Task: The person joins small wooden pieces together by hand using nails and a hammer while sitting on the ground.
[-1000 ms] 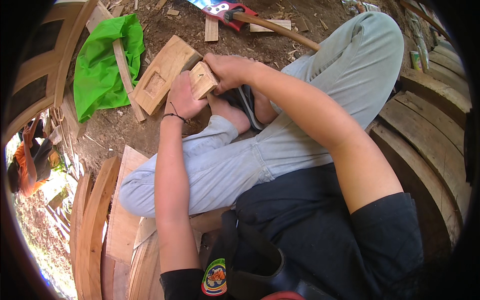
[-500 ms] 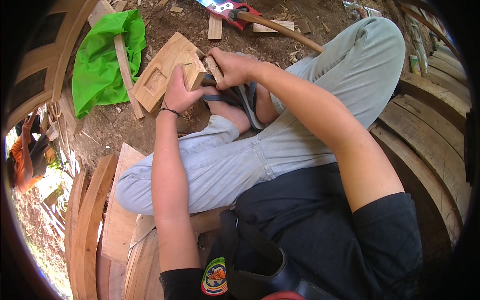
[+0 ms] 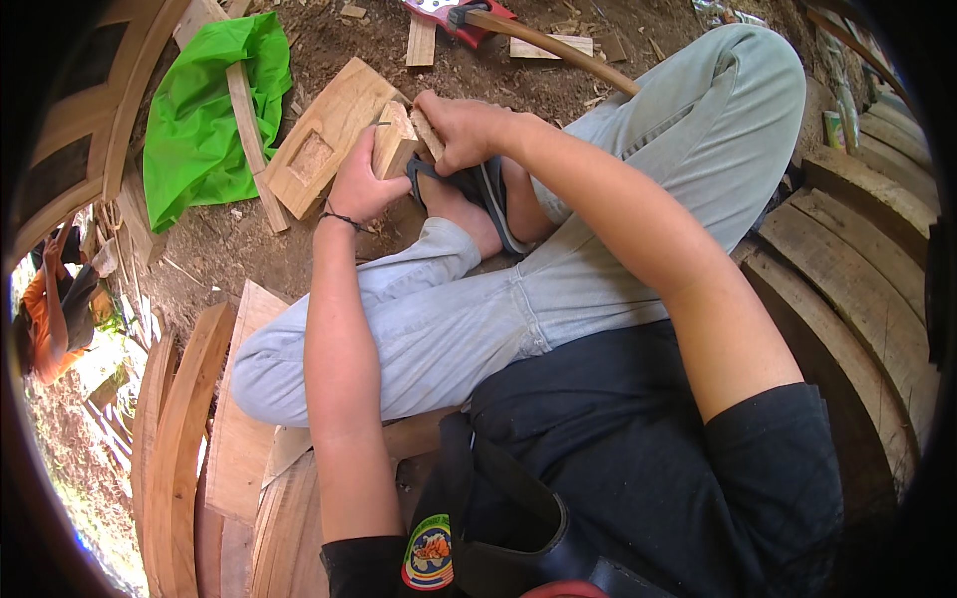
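My left hand [image 3: 361, 187] is closed round the near end of a pale wooden piece [image 3: 397, 140], its thumb along the side. A thin dark nail-like bit [image 3: 382, 124] shows by its fingertips. Directly behind lies a thicker wooden block [image 3: 344, 112] with a rectangular recess cut in its face; whether the two are joined I cannot tell. In my right hand [image 3: 464, 130] is a small rough wooden block [image 3: 427, 135], gripped between thumb and fingers. It is held right beside the end of the pale piece, above my sandalled feet.
A green plastic sheet [image 3: 214, 120] lies at the left under a wooden strip [image 3: 247, 120]. Beyond my hands are a red-handled saw [image 3: 439, 10] and a long wooden handle [image 3: 548, 45]. Planks [image 3: 184, 439] stand by my left knee; curved boards [image 3: 847, 249] are at right. A person [image 3: 55, 309] is far left.
The right hand with its small block has shifted slightly nearer me. The pale piece in my left hand shows more of its side. The view has moved a little.
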A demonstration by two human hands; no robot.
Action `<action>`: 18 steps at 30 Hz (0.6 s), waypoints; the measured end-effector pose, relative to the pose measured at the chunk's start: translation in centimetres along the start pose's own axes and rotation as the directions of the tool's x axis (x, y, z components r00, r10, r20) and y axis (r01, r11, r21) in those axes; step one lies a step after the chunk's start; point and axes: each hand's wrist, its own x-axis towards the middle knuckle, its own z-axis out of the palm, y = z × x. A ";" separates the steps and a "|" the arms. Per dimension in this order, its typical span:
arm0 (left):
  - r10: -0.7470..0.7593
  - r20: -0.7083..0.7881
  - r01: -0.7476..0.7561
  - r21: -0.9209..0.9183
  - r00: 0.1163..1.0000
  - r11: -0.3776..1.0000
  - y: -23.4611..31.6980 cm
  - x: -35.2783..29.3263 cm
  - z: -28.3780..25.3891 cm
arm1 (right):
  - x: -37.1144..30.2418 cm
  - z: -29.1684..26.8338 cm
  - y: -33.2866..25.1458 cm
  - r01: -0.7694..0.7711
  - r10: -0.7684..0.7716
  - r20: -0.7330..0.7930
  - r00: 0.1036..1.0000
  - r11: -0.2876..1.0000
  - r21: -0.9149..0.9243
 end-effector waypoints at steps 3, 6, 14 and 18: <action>-0.051 -0.013 0.051 -0.007 0.999 0.999 0.1 0.2 -0.7 | 0.0 -0.5 -0.1 -0.017 0.017 0.035 0.999 1.000 -0.006; -0.098 0.012 0.097 0.012 0.995 0.995 1.1 0.7 -1.7 | -0.2 -1.1 -0.3 -0.094 0.091 0.067 0.994 0.994 0.051; -0.075 0.076 0.076 -0.008 0.994 0.997 3.7 1.6 -2.9 | -1.2 -0.4 -1.1 -0.132 0.133 -0.016 0.991 0.990 0.038; -0.088 0.084 0.078 0.116 0.993 0.990 1.7 0.5 -2.3 | 0.4 0.4 1.0 -0.047 0.049 -0.054 0.997 0.998 0.041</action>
